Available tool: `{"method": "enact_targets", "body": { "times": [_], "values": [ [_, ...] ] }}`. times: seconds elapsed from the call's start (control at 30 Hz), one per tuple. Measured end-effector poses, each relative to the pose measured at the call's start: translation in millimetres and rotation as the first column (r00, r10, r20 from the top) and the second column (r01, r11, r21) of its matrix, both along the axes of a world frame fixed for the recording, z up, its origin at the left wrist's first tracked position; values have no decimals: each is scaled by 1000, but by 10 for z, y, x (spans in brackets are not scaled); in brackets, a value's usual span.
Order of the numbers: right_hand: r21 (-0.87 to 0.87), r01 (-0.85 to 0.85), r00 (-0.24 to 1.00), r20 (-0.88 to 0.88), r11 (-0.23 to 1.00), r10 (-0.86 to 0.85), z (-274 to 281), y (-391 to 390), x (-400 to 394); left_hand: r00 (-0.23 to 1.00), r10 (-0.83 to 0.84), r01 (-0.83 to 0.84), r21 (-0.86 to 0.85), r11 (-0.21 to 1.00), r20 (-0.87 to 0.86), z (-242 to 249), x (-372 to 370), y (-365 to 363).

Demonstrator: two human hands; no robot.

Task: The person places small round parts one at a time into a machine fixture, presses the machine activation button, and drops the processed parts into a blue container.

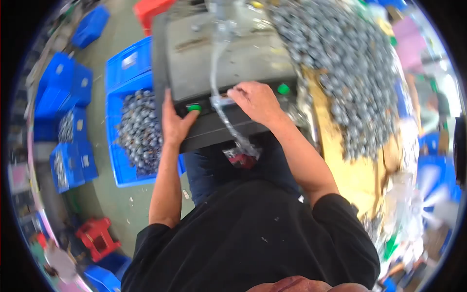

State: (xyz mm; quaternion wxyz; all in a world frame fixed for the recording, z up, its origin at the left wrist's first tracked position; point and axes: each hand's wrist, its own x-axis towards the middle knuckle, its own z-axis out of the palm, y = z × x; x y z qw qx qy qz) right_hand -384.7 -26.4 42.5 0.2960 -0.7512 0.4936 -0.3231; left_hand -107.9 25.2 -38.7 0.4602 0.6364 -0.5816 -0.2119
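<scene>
A dark machine (pixel 233 63) with a flat grey top stands in front of me. My left hand (pixel 176 121) lies along its left edge, fingers stretched, with the thumb at a green button (pixel 193 107). A clear plastic strip (pixel 214 73) runs down over the machine's top and front. At its lower end, above my lap, hangs a clear bag (pixel 242 156) with something dark red in it. My right hand (pixel 255 103) is closed beside the strip at the front edge, fingertips together; what they grip is hidden. A second green button (pixel 283 89) sits right of that hand.
At left a blue crate (pixel 116 160) holds many small dark round pieces. A large heap of similar pieces (pixel 340 58) covers the cardboard-topped table (pixel 335 170) at right. More blue crates (pixel 58 92) and a red stool (pixel 98 238) stand on the left. A fan (pixel 433 194) is at right.
</scene>
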Motion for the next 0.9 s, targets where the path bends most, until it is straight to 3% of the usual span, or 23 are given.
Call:
{"method": "enact_targets", "body": {
  "times": [0.03, 0.1, 0.2, 0.3, 0.4, 0.47, 0.5, 0.57, 0.6, 0.63, 0.73, 0.83, 0.9],
  "values": [
    [16, 99, 994, 37, 995, -99, -87, -7, -150, 998, 11, -10, -22, 1000, 62, 2, -14, 3],
    [95, 297, 945, 117, 950, -307, -198, 13, -424, 992, -27, 27, -6, 1000, -120, 14, -79, 8],
    [304, 430, 838, 217, 850, -501, -466, -90, -657, 988, -76, 71, -47, 996, -132, -70, -38, -8],
    [204, 437, 871, 144, 876, -469, -481, -71, -682, 980, -92, 86, -42, 995, -174, -85, -24, -12],
    [178, 328, 895, 256, 928, -366, -305, 53, -915, 984, -93, 89, -27, 996, -155, -70, -55, -14],
    [53, 433, 893, 110, 900, -437, 283, 252, -1269, 980, -101, 96, -40, 995, -169, -121, -14, -14],
    [-24, 495, 868, 52, 869, -493, 431, 344, -1488, 993, -73, 71, -25, 997, -89, -149, 17, -11],
    [-251, 561, 790, -121, 789, -601, 622, 426, -2106, 984, -96, 90, -43, 995, -150, -137, -1, 8],
    [-252, 613, 717, -221, 749, -661, 812, 514, -2312, 978, -109, 100, -54, 993, -180, -127, -27, -4],
    [-263, 605, 726, -204, 751, -657, 830, 540, -2371, 986, -112, 105, -61, 993, -127, -121, -54, -25],
    [-370, 575, 448, -604, 730, -659, 698, 596, -3213, 982, -104, 101, -26, 995, -159, -63, -66, -5],
    [-185, 620, 469, -691, 763, -550, 689, 641, -3383, 984, -96, 95, -18, 995, -148, -38, -73, 6],
    [-123, 658, 581, -545, 743, -605, 777, 677, -3430, 988, -96, 98, 12, 995, -118, -76, -6, 9]
  ]
}}
